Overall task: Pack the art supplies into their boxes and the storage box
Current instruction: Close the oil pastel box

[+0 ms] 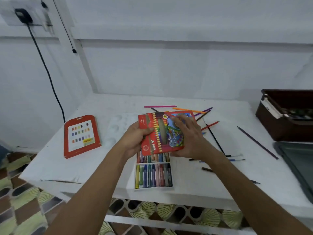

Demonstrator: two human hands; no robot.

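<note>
I hold a red colour pencil box [162, 133] above the middle of the white table [67, 167]. My left hand [135, 139] grips its left edge, and my right hand [189, 134] lies over its right side, fingers spread on the front. Just below the box sits an open tray of oil pastels [153, 175], partly hidden by it. Loose coloured pencils [189, 110] lie scattered behind and to the right of the box. A flat red pastel box [81, 136] lies at the left. The brown storage box [286, 116] stands at the far right.
A white paint palette [116, 126] rests left of the pencil box. A long purple pencil [257, 142] and thin brushes [235, 157] lie to the right. A dark lid [298, 167] sits at the right edge. A black cable [45, 68] hangs down the wall.
</note>
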